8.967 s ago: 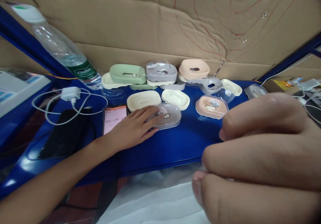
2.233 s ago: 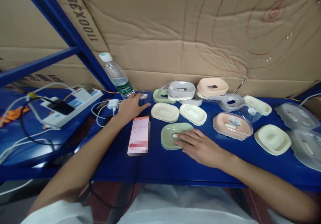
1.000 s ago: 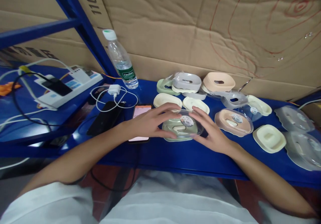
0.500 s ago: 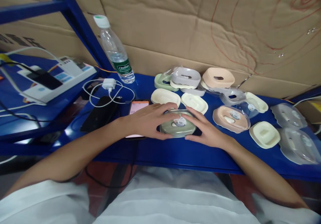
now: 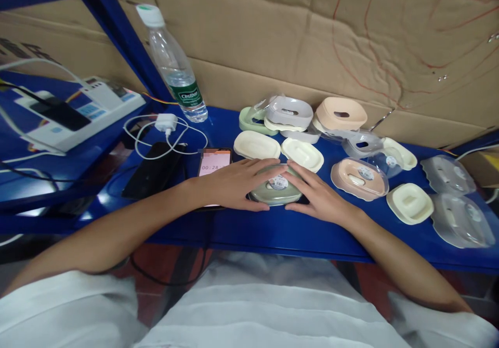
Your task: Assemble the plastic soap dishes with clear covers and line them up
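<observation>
A green soap box (image 5: 274, 196) with a clear lid and a round label lies on the blue shelf in front of me. My left hand (image 5: 234, 184) grips it from the left, its thumb at the near edge and its fingers stretched over the lid. From the right, my right hand (image 5: 323, 196) holds the same box, fingers on top and thumb low at the front. The fingertips of both hands meet above the lid, hiding part of it. Just behind are two cream trays (image 5: 257, 145), (image 5: 303, 155).
A phone (image 5: 215, 164) showing a timer lies partly under my left wrist. Right of me are a peach soap box (image 5: 356, 180), a cream dish (image 5: 410, 205) and clear-lidded grey boxes (image 5: 463, 220). Behind stand grey (image 5: 290, 113) and peach covers (image 5: 342, 110), and a water bottle (image 5: 177, 72).
My fingers have slid closer together over the lid, so the fingertips now meet. The soap box stays in about the same place; the view has tilted slightly.
</observation>
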The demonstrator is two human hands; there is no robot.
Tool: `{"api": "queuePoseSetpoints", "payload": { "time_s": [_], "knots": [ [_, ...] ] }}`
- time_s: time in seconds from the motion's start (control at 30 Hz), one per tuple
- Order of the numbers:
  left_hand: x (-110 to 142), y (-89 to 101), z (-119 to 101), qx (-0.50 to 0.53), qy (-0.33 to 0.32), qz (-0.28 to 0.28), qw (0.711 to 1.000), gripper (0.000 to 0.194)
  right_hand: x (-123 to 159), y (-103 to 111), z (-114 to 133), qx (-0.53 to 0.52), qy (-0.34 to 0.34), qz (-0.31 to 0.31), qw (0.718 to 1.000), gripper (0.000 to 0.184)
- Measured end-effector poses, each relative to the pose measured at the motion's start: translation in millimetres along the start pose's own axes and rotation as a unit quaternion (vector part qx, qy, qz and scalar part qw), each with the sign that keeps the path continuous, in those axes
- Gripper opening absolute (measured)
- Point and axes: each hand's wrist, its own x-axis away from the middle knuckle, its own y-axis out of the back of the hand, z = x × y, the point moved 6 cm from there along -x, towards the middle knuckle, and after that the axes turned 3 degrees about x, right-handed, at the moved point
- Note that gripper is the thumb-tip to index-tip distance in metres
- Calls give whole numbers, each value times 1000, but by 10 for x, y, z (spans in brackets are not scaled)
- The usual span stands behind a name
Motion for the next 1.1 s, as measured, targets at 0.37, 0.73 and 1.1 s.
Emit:
{"api": "queuePoseSetpoints", "payload": {
  "time_s": [0.37, 0.73, 1.1],
  "knots": [
    [-1, 17, -16, 10, -10, -10, 1000, 99, 24, 3, -24, 3, 22, -26, 999, 96],
    [-6, 272, 71, -59, 33, -143, 987, 97, 143, 772, -41, 141, -41, -116, 982, 84],
    [0, 240, 301, -141, 166, -58, 974, 67, 2584, 1837, -540, 445, -266, -411, 750, 110]
  ]
}}
